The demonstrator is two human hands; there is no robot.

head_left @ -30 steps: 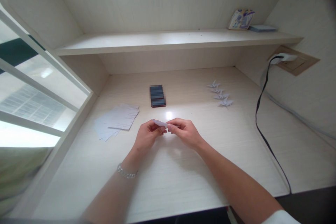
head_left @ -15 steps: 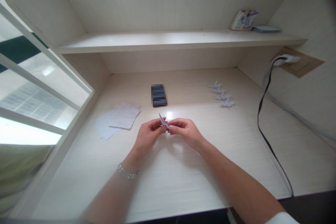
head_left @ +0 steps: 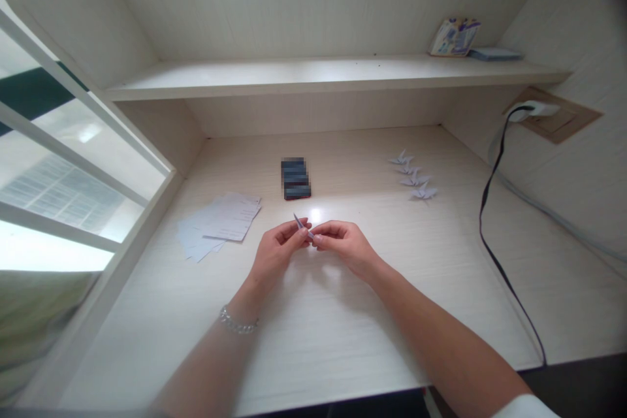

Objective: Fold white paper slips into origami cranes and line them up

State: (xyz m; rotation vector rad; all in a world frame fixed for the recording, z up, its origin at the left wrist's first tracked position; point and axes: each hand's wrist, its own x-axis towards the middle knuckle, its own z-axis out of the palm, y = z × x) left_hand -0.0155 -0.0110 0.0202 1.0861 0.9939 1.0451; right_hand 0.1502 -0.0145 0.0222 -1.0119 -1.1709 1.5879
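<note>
Between my hands, above the middle of the desk, is a small folded piece of white paper [head_left: 298, 221], seen nearly edge-on. My left hand [head_left: 278, 249] pinches it from the left, thumb on the near side. My right hand [head_left: 343, 245] pinches its lower right end, with the fingertips of both hands almost touching. Fingers cover much of the paper. Off to the right stand several folded paper cranes [head_left: 414, 179] in a slanting row. Loose white paper sheets [head_left: 230, 217] lie overlapping on the left, some with faint printed lines.
A phone-like dark rectangle [head_left: 295, 178], pixelated, lies beyond my hands. A black cable [head_left: 484, 209] runs from the wall socket [head_left: 556, 119] down the desk's right side. Above the back of the desk is a shelf [head_left: 294, 72] bearing a small colourful box [head_left: 454, 37].
The folded paper has turned slightly and now shows a thinner edge. My left thumb has shifted a little over it. Both hands stay in nearly the same place.
</note>
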